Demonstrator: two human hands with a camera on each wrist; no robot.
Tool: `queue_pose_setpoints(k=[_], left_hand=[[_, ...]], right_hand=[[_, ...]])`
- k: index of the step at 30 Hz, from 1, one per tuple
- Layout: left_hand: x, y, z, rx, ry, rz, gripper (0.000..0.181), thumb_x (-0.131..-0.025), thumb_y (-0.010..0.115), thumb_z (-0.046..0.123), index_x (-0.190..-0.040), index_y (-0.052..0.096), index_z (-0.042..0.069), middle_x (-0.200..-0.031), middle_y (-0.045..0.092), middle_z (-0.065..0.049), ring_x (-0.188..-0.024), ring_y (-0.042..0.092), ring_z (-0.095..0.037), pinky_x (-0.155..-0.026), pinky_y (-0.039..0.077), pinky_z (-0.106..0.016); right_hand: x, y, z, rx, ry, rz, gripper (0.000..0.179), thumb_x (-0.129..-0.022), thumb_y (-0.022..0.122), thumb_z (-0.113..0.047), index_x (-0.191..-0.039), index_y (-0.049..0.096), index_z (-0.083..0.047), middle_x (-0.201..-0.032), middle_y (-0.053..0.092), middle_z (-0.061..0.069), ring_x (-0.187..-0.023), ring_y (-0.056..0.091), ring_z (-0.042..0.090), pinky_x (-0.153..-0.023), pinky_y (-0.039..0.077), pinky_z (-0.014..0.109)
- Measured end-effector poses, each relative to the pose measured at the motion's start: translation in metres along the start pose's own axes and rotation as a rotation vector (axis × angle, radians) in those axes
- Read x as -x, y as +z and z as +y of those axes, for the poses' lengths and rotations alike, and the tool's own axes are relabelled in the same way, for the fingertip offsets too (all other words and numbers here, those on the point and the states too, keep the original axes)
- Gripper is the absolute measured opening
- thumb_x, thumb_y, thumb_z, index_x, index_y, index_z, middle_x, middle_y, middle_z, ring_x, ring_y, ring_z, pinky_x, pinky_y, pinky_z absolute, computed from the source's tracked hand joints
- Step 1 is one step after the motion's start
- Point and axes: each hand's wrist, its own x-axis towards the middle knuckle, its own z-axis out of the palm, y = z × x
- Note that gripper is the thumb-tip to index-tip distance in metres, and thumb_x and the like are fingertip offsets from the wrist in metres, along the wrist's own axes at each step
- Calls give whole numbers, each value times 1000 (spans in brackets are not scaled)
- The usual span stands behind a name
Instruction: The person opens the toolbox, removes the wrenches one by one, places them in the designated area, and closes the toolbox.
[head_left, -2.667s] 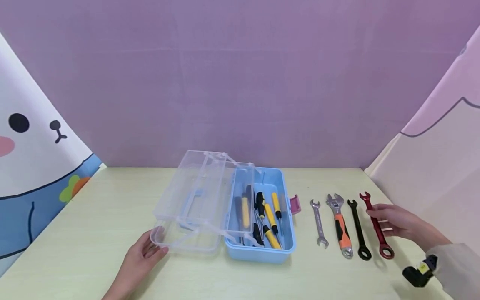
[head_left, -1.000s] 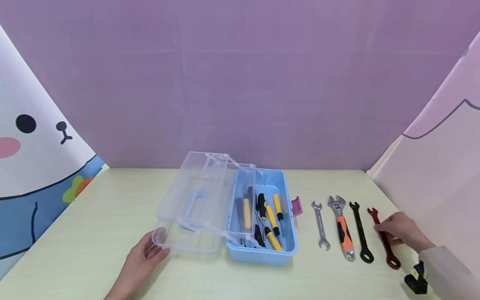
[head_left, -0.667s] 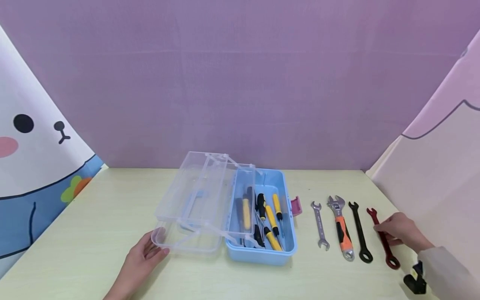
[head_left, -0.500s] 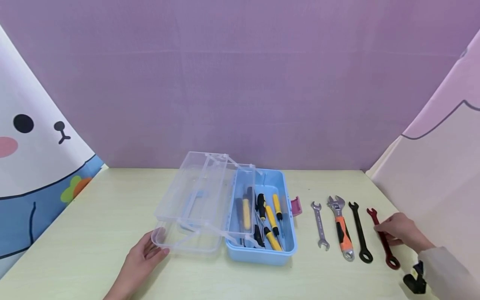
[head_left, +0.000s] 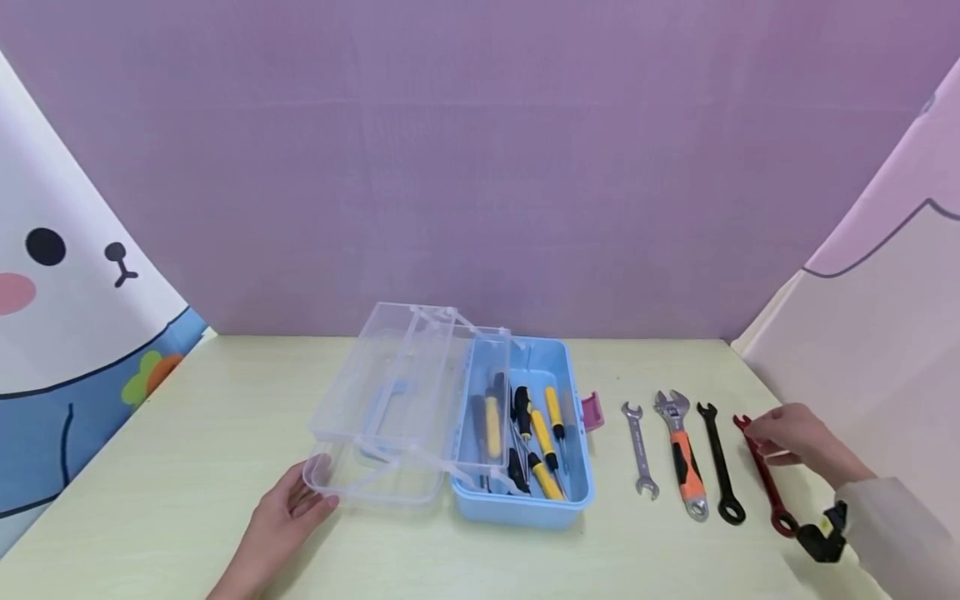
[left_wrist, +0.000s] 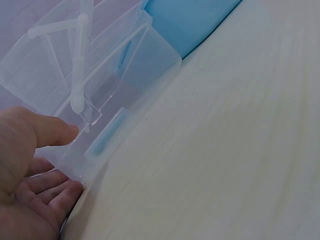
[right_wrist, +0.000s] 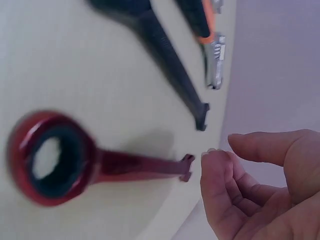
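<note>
My left hand (head_left: 279, 517) holds the near left corner of the clear toolbox lid (head_left: 378, 487), which is folded out to the left. In the left wrist view its thumb and fingers lie on either side of the lid's edge. A red combination wrench (head_left: 772, 492) lies on the table at the far right. My right hand (head_left: 791, 433) hovers over its open end, and in the right wrist view thumb and fingers (right_wrist: 216, 175) stand apart from the wrench with nothing between them. To its left lies a black combination wrench (head_left: 722, 467).
The blue toolbox (head_left: 517, 512) holds several screwdrivers, including a yellow-handled one (head_left: 543, 433); its pink latch (head_left: 592, 412) sticks out right. An orange-handled adjustable wrench (head_left: 686, 467) and a silver open-end wrench (head_left: 639, 450) lie beside it. A purple backdrop (head_left: 480, 183) stands behind.
The right hand has set the red wrench down slightly to the right and nearer, then let go and moved up toward its open end. The left hand stays at the lid.
</note>
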Motion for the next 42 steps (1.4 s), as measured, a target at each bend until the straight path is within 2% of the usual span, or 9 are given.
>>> queue_pose_setpoints(k=[6,15,21,24,27,30,34,38,42], left_hand=[[1,0,0,-7,-11,-2,59,-90,64,7,-138,35,-12,-135,44,-38,-122,50,-45,-90,56,-27],[0,0,1,-14,13,9,58,-90,64,7,-137,36,-12,-134,44,-38,-122,50,-45,-90,56,-24],[-1,0,0,-12,19,10,58,-90,64,7,-137,36,-12,-135,44,-38,-122,50,-45,-91,55,-25],[-1,0,0,-7,13,6,59,-90,64,7,-137,36,-12,-135,43,-38,-123,49,-45,-92,55,-26],[-1,0,0,-4,11,2,59,-90,64,7,-137,36,-12,-136,42,-38,-124,48,-45,-93,54,-27],[-1,0,0,-5,11,3,59,-89,64,7,-137,36,-12,-136,42,-38,-124,47,-46,-93,54,-28],[-1,0,0,-2,8,2,59,-89,65,7,-137,36,-12,-136,42,-38,-125,46,-46,-93,54,-27],[-1,0,0,2,10,8,59,-89,65,7,-137,36,-12,-136,43,-37,-124,47,-45,-91,53,-18],[0,0,-1,13,8,8,58,-90,64,7,-137,36,-12,-136,43,-37,-124,48,-45,-89,53,-14]], right_hand=[[-3,2,-15,-10,-1,-32,28,-93,54,-15,-98,61,11,-75,63,-2,-67,62,11,-68,61,32],[-5,23,-43,-239,-18,-151,25,-98,49,-16,-104,58,6,-75,63,-4,-66,65,7,-65,60,24],[-4,44,-60,-302,-37,-202,33,-99,48,-17,-115,52,11,-78,64,-1,-66,65,7,-63,60,22],[-5,50,-67,-338,-44,-232,27,-100,47,-19,-109,57,5,-76,64,-1,-66,66,7,-63,60,22],[-5,56,-72,-379,-46,-261,20,-99,49,-20,-99,62,-5,-77,63,-3,-68,66,8,-66,61,23],[-4,63,-75,-419,-49,-286,17,-98,50,-21,-97,63,-10,-81,63,-3,-72,66,8,-69,60,23],[-4,74,-76,-513,-70,-359,19,-100,46,-19,-102,63,-11,-90,66,-1,-81,67,10,-74,60,24],[-6,86,-78,-627,-90,-447,24,-102,41,-19,-108,63,-10,-100,68,1,-92,68,14,-84,59,28],[-6,98,-81,-677,-105,-491,31,-102,42,-24,-121,57,-3,-107,68,3,-99,67,16,-89,57,31]])
